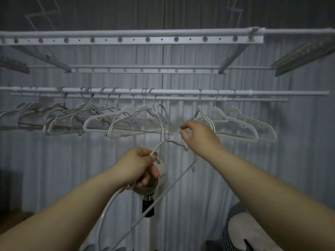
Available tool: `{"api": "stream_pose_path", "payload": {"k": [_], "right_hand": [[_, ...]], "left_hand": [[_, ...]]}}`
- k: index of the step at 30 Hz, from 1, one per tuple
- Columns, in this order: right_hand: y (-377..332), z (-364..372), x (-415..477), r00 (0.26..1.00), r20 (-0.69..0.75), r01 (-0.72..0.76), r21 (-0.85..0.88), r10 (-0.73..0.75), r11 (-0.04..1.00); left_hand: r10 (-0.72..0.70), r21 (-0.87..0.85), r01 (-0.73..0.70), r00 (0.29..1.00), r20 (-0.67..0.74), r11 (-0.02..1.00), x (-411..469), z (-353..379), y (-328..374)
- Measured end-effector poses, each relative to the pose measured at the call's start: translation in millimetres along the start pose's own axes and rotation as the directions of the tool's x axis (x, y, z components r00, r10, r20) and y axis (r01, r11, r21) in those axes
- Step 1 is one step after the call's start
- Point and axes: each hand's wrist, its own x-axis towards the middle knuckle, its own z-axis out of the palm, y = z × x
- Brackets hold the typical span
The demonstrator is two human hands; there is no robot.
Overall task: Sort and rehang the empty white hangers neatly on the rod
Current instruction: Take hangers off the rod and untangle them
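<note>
A grey pleated curtain (pixel 181 187) fills the background behind everything. In front of it and above the rod (pixel 174 91) hangs a white drying rack frame (pixel 130 40), with two perforated bars running across, one nearer and one further back. The rod itself is the landmark: a long white pole running left to right across the middle of the view, with a second thinner pole just behind and below it. Under the rod's left and middle stretch hangs a crowded bunch of white hangers (pixel 101 122), overlapping and tangled so that an exact count cannot be made; at least ten hooks show on the rod there. Under the rod's right part hang three spaced hangers (pixel 241 124), evenly apart and clear of the bunch. Below the rod's middle, the left hand (pixel 139 163) is closed around the shoulder of a loose hanger (pixel 174 180), which is off the rod and tilted, its hook pointing up toward the bunch; the same hand also grips a round white device (pixel 154 185) with a dark stub beneath it. The right hand (pixel 197 136) reaches up just below the rod, thumb and forefinger pinched together at the loose hanger's top; what exactly they pinch is blurred.
</note>
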Motion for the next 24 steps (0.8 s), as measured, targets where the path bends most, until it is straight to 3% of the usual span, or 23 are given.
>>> {"api": "stream_pose_path", "payload": {"k": [2, 4, 9, 17, 24], "right_hand": [[25, -4, 15, 0.998, -0.036, 0.046, -0.276, -0.058, 0.96], [50, -6, 37, 0.997, -0.075, -0.043, -0.323, 0.02, 0.945], [87, -7, 91, 0.973, -0.013, -0.232, -0.137, 0.233, 0.963], [116, 20, 151, 0.954, 0.126, -0.284, 0.105, 0.271, 0.953], [123, 37, 164, 0.948, 0.195, -0.279, 0.129, 0.252, 0.952]], "left_hand": [[0.013, 0.0, -0.013, 1.0, -0.003, 1.0, 23, 2, -4], [0.015, 0.017, -0.016, 1.0, 0.016, 1.0, 48, 4, -3], [0.037, 0.067, -0.038, 0.999, 0.012, 0.997, 121, 6, 8], [0.123, 0.093, -0.118, 0.991, -0.049, 0.989, 229, 34, 25], [0.148, 0.115, -0.14, 0.987, -0.067, 0.983, 286, 47, 39]]}}
